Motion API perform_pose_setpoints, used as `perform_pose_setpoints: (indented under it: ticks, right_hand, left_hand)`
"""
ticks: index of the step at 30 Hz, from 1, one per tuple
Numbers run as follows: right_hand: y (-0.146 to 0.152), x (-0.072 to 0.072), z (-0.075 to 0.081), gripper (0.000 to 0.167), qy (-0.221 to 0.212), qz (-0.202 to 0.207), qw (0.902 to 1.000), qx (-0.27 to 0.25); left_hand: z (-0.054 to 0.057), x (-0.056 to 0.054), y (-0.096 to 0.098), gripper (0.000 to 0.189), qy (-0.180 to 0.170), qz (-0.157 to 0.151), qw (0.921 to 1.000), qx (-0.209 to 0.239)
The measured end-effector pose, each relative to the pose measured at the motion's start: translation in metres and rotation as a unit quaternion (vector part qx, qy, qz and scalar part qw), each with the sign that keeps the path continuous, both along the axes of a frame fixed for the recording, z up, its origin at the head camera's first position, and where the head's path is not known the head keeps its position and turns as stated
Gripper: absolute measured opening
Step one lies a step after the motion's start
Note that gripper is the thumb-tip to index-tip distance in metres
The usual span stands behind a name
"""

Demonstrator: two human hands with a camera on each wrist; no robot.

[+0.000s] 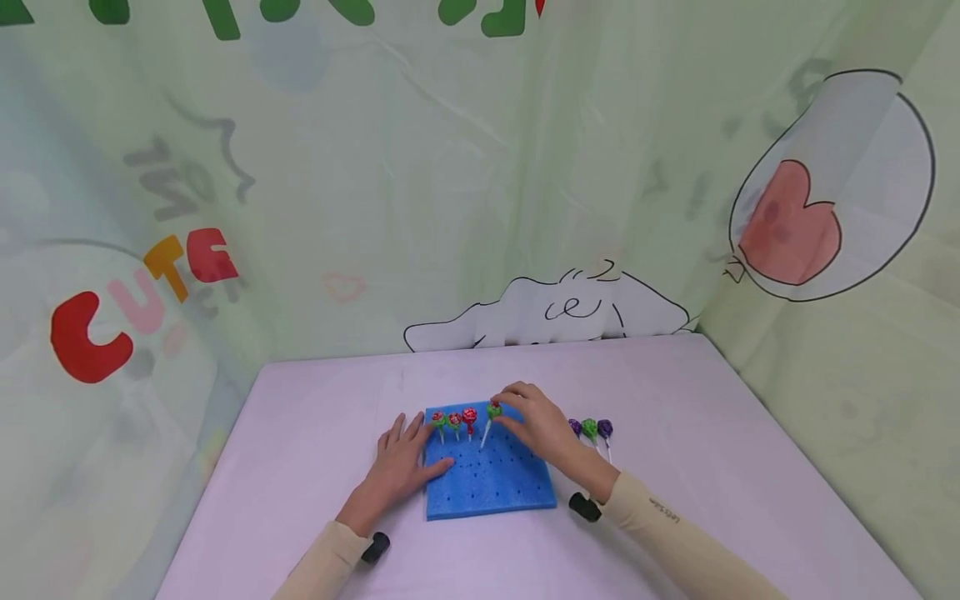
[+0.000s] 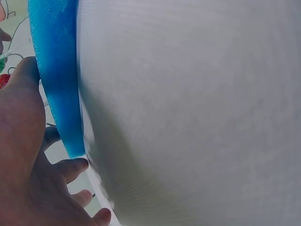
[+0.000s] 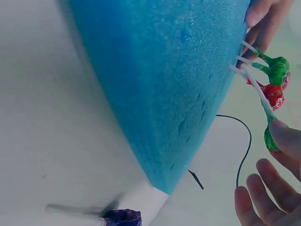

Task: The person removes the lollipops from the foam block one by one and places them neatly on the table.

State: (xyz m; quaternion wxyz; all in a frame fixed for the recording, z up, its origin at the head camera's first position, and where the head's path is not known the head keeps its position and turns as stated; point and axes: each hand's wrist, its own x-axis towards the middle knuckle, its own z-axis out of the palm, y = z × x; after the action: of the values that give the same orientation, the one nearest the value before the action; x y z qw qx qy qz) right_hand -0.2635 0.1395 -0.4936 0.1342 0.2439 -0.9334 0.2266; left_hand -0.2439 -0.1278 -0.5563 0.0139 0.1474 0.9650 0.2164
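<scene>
A blue foam board [image 1: 491, 483] dotted with small holes lies on the table. Along its far left stand lollipops with their sticks down in the foam: green-and-red ones [image 1: 439, 421] and a red one [image 1: 469, 416]. My right hand [image 1: 536, 423] pinches a green lollipop [image 3: 270, 136] by its head between thumb and finger, its white stick slanting down to the board. On the board's left edge rests my left hand [image 1: 401, 458], fingers spread and thumb [image 2: 29, 70] on top of the foam.
Right of the board lie several lollipops on the table, purple [image 1: 605, 428] and green [image 1: 589, 429], partly behind the right wrist. One purple lollipop [image 3: 123, 217] shows near the board's corner. A printed curtain [image 1: 450, 208] hangs behind the pale table [image 1: 637, 383].
</scene>
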Motion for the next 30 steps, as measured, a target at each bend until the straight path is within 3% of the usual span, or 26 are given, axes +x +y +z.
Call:
perform_pose_setpoints:
  ticks: [8,13,17,30]
  right_hand:
    - [0.007,-0.004,0.001,0.027,-0.074,0.04,0.9964,-0.01]
    - [0.016,-0.009,0.0,0.028,-0.156,0.103,0.9821,-0.026]
    - [0.021,-0.013,0.0,0.029,-0.196,0.126,0.9718,-0.033]
    - [0.035,-0.017,-0.003,0.03,-0.184,0.133,0.9737,-0.02]
  left_hand:
    - [0.0,-0.001,0.0,0.081,-0.002,0.004,1.0,0.0]
    - [0.0,0.0,0.002,0.081,-0.005,0.006,1.0,0.004]
    - [-0.001,-0.001,0.002,0.082,-0.003,0.008,1.0,0.004]
    - [0.0,0.0,0.001,0.08,-0.004,0.008,0.9999,0.014]
